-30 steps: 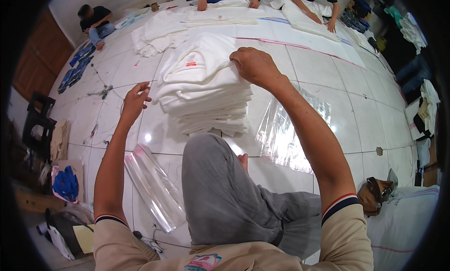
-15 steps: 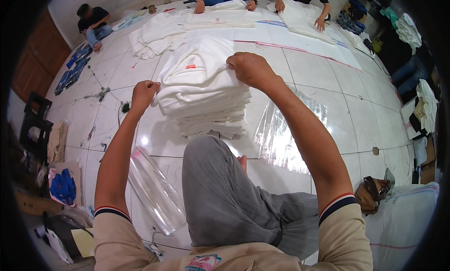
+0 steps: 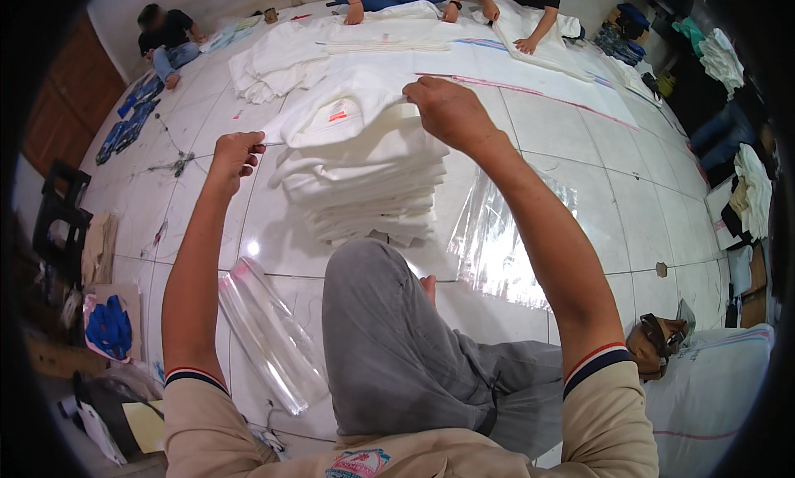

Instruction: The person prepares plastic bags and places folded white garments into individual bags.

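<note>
A tall stack of folded white shirts (image 3: 373,192) stands on the tiled floor in front of my knees. Its topmost white shirt (image 3: 364,93) has an orange-red label inside the neck, and I hold it stretched sideways and partly raised. My left hand (image 3: 238,159) pinches one edge out to the left of the pile. At the upper right, my right hand (image 3: 451,112) grips the opposite edge between thumb and fingers. Beneath the lifted cloth, the other shirts lie one on another.
Clear plastic bags lie right of the stack (image 3: 509,238) and by my left forearm (image 3: 273,333). Across the floor, two people handle white garments (image 3: 385,35) on a white sheet; another person (image 3: 166,43) sits far left. A filled white sack (image 3: 712,387) lies at right.
My left hand has moved left and slightly up, drawing the shirt's edge outward. My right hand has risen a little, lifting its side off the pile.
</note>
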A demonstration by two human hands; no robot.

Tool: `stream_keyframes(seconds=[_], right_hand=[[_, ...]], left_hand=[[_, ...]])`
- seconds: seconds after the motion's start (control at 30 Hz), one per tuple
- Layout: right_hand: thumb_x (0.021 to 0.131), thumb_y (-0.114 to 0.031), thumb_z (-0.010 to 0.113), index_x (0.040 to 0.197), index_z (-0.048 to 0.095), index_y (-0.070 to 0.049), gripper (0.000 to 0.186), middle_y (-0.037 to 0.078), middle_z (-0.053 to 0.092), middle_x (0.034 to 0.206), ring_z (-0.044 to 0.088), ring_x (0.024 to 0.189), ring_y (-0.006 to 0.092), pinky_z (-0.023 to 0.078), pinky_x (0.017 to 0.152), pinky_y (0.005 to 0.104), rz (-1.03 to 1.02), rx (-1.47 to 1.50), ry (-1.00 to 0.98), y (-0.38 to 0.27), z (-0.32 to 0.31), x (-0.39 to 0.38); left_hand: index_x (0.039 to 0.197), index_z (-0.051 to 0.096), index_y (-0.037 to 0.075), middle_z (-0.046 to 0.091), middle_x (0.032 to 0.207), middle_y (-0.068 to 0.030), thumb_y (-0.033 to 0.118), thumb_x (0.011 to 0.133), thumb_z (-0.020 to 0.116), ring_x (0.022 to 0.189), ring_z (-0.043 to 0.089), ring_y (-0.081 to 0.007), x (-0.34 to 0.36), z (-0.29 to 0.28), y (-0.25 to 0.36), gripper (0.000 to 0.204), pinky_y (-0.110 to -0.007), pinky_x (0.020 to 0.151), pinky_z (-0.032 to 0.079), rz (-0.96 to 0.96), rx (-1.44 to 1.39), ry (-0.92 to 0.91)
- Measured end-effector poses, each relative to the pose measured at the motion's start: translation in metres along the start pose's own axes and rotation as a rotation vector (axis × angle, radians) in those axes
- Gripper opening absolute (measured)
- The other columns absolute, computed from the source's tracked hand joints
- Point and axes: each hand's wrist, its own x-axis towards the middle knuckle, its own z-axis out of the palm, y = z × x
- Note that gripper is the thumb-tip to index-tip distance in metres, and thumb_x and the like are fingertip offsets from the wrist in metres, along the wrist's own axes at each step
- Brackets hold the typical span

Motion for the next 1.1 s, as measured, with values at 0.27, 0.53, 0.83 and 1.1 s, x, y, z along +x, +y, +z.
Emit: stream_keyframes(seconds=[0.27,0.53,0.83,1.1], right_hand=[[0.090,-0.015,0.064,0.110,0.069,-0.006,0.022,0.014,0.062,0.120,0.063,0.107,0.0297,0.052,0.089,0.0380,0.078,0.143,-0.281,-0.011,-0.006,-0.018],[0.082,-0.030,0.074,0.122,0.065,-0.010,0.045,0.012,0.059,0.129,0.057,0.117,0.0287,0.050,0.092,0.0394,-0.111,-0.012,-0.304,-0.016,-0.016,-0.025],[0.087,-0.019,0.067,0.101,0.072,-0.007,0.019,0.008,0.070,0.102,0.065,0.096,0.0287,0.052,0.082,0.0394,0.072,0.121,-0.422,-0.014,-0.020,-0.002],[0.080,-0.005,0.060,0.097,0.068,-0.004,0.019,0.012,0.069,0.095,0.066,0.090,0.0295,0.053,0.079,0.0424,-0.064,-0.100,-0.272,-0.019,0.000,-0.014]], left_hand=[[0.096,0.065,0.004,0.064,0.083,-0.0036,0.026,0.085,0.070,0.068,0.056,-0.0129,-0.017,0.013,-0.040,0.025,-0.028,0.056,0.046,-0.093,0.128,-0.100],[0.137,0.052,0.007,0.057,0.130,-0.0097,0.032,0.086,0.074,0.115,0.054,-0.0196,-0.019,0.001,-0.062,0.061,-0.033,0.091,0.047,0.493,0.428,-0.272],[0.133,0.054,0.008,0.062,0.124,-0.0125,0.019,0.086,0.072,0.110,0.060,-0.0273,-0.026,-0.008,-0.038,0.052,-0.038,0.089,0.050,0.643,0.699,-0.323],[0.110,0.063,0.004,0.066,0.107,-0.0159,-0.003,0.074,0.065,0.101,0.063,-0.0341,-0.019,0.010,-0.042,0.037,-0.041,0.088,0.051,0.975,0.927,-0.045]])
